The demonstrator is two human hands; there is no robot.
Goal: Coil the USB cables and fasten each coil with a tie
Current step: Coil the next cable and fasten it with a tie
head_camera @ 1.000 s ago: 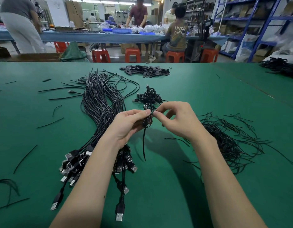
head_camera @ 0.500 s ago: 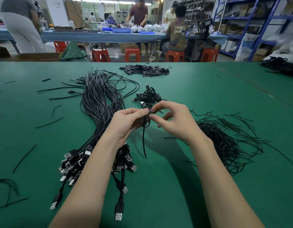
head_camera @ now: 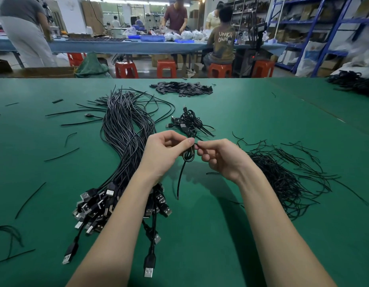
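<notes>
My left hand [head_camera: 165, 152] pinches the top of a small black coiled USB cable [head_camera: 188, 155] above the green table. A loose tail of the cable hangs down from the coil to the mat. My right hand [head_camera: 221, 157] pinches a thin black tie at the coil's top, fingertips almost touching the left thumb. A big bundle of uncoiled USB cables [head_camera: 125, 137] lies to the left, its plugs towards me. A heap of black ties [head_camera: 283, 175] lies to the right. A small pile of finished coils [head_camera: 188, 122] rests just beyond my hands.
Stray ties [head_camera: 61, 155] are scattered over the left of the green table [head_camera: 262, 112]. A pile of flat black pieces [head_camera: 181, 89] sits at the far edge, more cables [head_camera: 353, 81] at the far right. Beyond are people, red stools and shelves.
The coil has been pulled tighter and both hands have shifted slightly; my right fingers have moved in to the top of the coil, closer to the left thumb.
</notes>
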